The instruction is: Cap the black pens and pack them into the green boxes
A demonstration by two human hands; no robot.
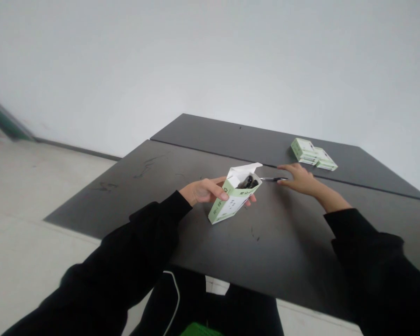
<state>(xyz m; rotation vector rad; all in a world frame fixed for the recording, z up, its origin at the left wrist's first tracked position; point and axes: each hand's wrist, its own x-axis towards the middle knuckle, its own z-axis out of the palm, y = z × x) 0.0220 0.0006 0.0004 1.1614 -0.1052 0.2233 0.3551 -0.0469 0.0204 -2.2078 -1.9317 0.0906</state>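
My left hand (208, 190) is closed around a small green-and-white carton (233, 203), thumb on its near side and fingertips showing at the right edge. The carton is tilted, and its top flap stands up. Dark rounded ends (250, 181) of things inside show in its mouth; their kind is too small to tell. Just right of the carton lies a slim dark pen (273, 178) with a silvery tip. Over its right end my right hand (299, 178) has thumb and forefinger spread on either side; whether the thumb touches it is unclear.
Several green-and-white cartons (311, 153) are stacked on the far right of the dark table (210, 247). A seam runs across the tabletop, which bears dark scuffs. A white wall (210, 60) stands behind. A green object (200, 329) shows below the table's front edge.
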